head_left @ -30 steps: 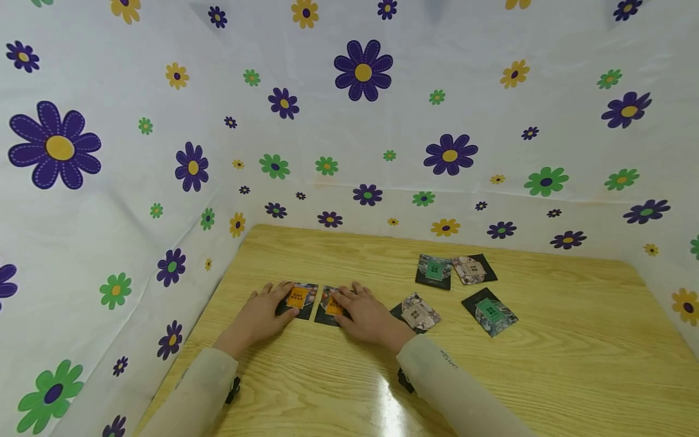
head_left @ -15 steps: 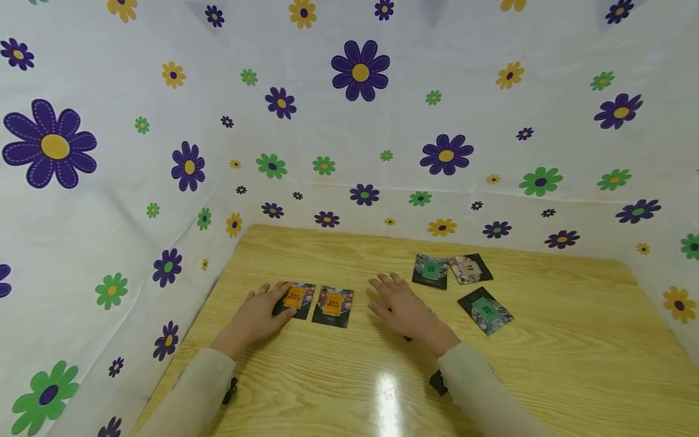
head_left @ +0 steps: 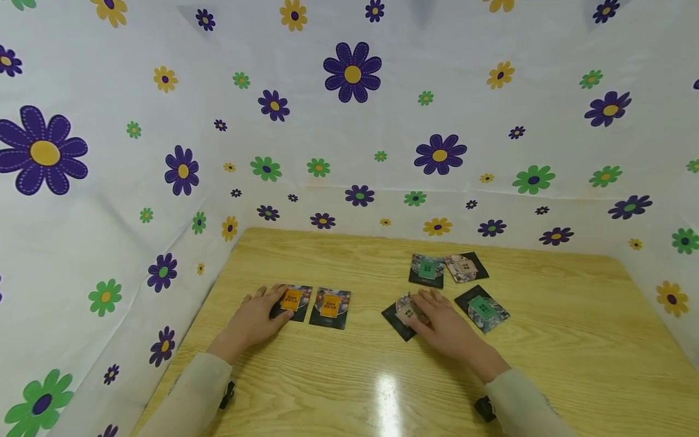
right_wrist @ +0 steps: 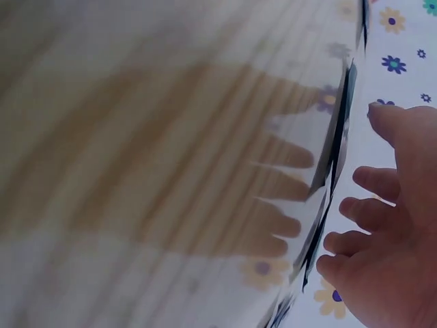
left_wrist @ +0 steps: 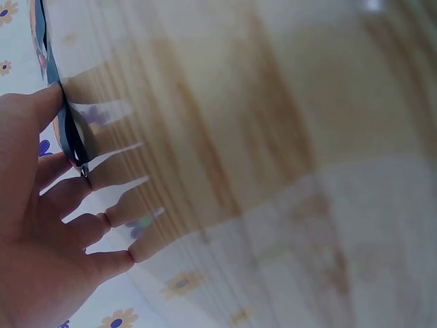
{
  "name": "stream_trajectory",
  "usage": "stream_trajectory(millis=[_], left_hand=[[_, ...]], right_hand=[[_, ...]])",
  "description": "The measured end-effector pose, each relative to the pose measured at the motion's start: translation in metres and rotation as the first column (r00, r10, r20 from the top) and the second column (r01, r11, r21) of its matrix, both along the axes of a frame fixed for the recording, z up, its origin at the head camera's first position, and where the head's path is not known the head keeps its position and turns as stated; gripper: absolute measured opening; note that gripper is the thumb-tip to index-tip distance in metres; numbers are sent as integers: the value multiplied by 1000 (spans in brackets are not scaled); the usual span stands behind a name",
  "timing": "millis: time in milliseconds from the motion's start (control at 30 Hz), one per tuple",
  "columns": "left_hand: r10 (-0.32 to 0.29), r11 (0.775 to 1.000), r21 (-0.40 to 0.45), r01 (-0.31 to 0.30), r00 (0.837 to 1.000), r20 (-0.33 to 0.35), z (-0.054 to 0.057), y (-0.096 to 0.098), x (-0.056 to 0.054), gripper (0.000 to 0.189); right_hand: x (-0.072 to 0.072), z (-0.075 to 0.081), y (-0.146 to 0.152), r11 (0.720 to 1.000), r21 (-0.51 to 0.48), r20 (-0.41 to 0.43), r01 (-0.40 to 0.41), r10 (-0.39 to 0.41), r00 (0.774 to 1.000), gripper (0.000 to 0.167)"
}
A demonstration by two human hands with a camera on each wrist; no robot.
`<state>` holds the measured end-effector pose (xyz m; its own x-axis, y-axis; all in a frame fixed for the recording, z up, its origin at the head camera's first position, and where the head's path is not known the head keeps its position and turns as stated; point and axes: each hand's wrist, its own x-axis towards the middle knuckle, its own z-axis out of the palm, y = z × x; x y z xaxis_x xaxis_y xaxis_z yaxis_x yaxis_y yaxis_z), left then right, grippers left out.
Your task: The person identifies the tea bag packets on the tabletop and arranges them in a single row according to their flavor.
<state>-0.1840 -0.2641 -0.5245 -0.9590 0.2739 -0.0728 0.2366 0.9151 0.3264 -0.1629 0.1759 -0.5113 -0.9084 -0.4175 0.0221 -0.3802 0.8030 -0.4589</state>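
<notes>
In the head view, my left hand (head_left: 252, 321) rests at the left side of a flat dark square packet with an orange label (head_left: 298, 298), thumb and fingertips on it. The left wrist view shows these fingers spread, with the packet's thin edge (left_wrist: 74, 140) under thumb and fingers. Just right of it lies a second orange-labelled packet (head_left: 330, 308), untouched. My right hand (head_left: 448, 325) is over the right part of a tilted beige-labelled packet (head_left: 397, 320). In the right wrist view its fingers are spread and loosely extended close to the tabletop, gripping nothing.
Behind and right of my right hand lie a green-labelled packet (head_left: 427, 271), a beige-labelled one (head_left: 472, 267) beside it, and another green-labelled one (head_left: 483, 309). The glossy wooden table (head_left: 327, 382) is bordered by a white flower-printed cloth (head_left: 306, 127) at back and sides.
My right hand has left the second orange-labelled packet, now fully visible, and moved right over the nearest beige-labelled packet. The left hand stays on its packet. The head view has shifted slightly.
</notes>
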Motion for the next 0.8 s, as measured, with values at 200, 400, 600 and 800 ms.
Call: stream_trajectory(millis=[200,400,600,800], left_hand=[[-1,1000,4,1,1000,2,-2,-1,-1,72],[1,1000,8,-1,1000,3,1,0,0,71],[-1,1000,4,1,1000,6,3,0,1,70],[1,1000,4,-1,1000,6,1,0,1,70]], right_hand=[[4,2,7,999,27,-15,-29,29,999,61],[4,3,6,999,39,-4,-34,35,999,63],[2,3,0,997,62,-4,-48,49,999,65],[0,0,-6,994,73,-6,-79,80,997,65]])
